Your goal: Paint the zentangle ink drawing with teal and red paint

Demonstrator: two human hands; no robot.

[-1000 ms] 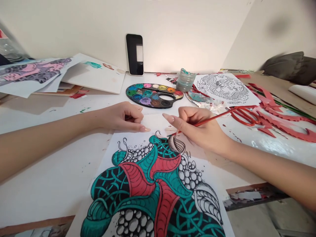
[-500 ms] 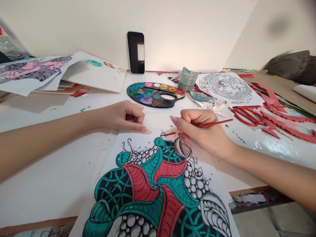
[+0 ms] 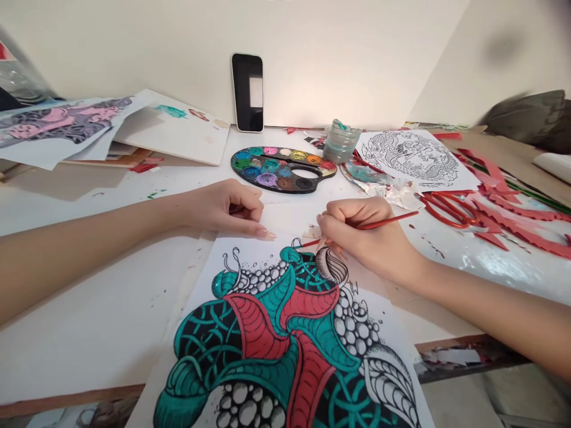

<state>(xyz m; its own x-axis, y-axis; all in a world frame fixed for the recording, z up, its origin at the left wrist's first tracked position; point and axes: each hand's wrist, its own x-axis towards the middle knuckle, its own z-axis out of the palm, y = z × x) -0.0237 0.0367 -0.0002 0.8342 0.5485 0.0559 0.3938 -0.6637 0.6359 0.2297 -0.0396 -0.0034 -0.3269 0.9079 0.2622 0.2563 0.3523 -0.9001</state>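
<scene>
My right hand (image 3: pixel 359 229) is closed on a thin red paintbrush (image 3: pixel 390 220), its tip pointing left at a small curled line near the drawing's top. Under it lies a white sheet with a patterned drawing (image 3: pixel 263 324), painted partly teal and red, with other shapes left black and white. My left hand (image 3: pixel 232 208) rests by the sheet's upper left edge. Its fingers are curled in with nothing visible in them, and its thumb lies out along the paper. Beyond both hands sits a black paint palette (image 3: pixel 285 169) with several colours in its wells.
A clear jar of cloudy water (image 3: pixel 341 142) stands right of the palette, beside crumpled paint-stained paper (image 3: pixel 392 190). Red-handled scissors (image 3: pixel 450 211), red paper strips (image 3: pixel 526 229) and a dragon drawing (image 3: pixel 414 157) lie right. A phone (image 3: pixel 248 92) leans on the wall; painted sheets (image 3: pixel 62 125) lie left.
My right thumb has drawn in from pointing left and now bends against the paintbrush. The brush has shifted only slightly. My left hand keeps its pose, and the view has moved a little.
</scene>
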